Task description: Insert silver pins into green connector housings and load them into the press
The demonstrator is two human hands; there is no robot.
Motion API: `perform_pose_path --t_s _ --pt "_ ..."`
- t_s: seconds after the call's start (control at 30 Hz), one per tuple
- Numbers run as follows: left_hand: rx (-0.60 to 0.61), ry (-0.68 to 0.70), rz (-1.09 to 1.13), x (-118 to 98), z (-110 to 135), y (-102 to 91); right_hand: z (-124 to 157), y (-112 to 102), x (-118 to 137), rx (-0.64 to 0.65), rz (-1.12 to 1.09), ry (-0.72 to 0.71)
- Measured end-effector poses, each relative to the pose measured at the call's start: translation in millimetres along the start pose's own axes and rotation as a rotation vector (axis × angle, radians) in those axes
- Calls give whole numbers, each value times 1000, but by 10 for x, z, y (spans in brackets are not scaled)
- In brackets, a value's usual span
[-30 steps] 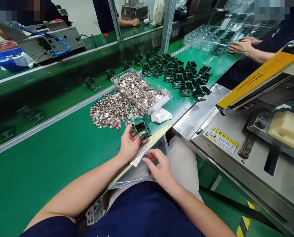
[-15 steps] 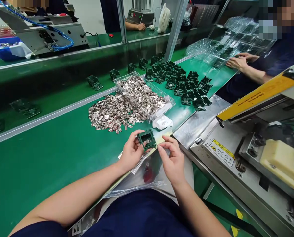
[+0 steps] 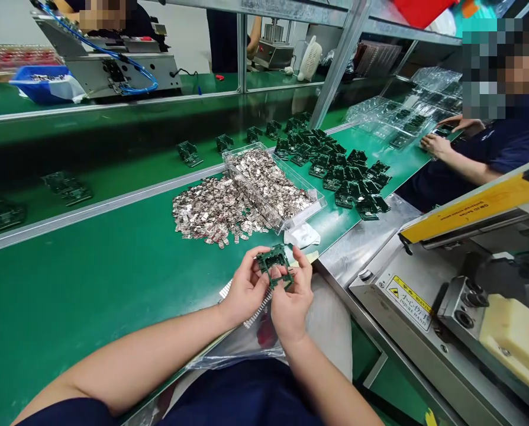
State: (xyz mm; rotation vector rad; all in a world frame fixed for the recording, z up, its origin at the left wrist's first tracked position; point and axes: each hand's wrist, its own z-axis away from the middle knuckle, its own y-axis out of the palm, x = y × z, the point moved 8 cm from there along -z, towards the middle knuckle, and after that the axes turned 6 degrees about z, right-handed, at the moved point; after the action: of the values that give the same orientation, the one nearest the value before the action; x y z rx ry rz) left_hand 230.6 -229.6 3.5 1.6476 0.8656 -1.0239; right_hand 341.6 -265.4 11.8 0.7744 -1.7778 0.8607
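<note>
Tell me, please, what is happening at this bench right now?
A person seated at a green bench holds a small green frame part with both hands, the left hand and right hand pinching it from either side above a clear bag. Beyond it lie a heap of small metal pieces, a clear tray full of them, and a cluster of dark green parts. A co-worker's hand rests on clear trays to the right.

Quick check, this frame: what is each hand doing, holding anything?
Left hand: closed on the small green frame part, gripping its left side.
Right hand: closed on the same part, fingers pinching its right side.
</note>
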Motion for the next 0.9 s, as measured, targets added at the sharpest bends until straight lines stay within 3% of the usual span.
perform_pose_path --t_s 0.27,0.5,0.7,0.9 --pt "-40 3 -24 20 37 -18 33 45 -148 -48 -226 78" --pt "4 65 -68 -12 41 -14 24 127 -233 45 -541 268" --pt "-4 19 -63 23 57 22 7 82 -247 147 -619 369" --pt "-20 36 -144 6 81 25 -14 -6 -308 106 -657 391"
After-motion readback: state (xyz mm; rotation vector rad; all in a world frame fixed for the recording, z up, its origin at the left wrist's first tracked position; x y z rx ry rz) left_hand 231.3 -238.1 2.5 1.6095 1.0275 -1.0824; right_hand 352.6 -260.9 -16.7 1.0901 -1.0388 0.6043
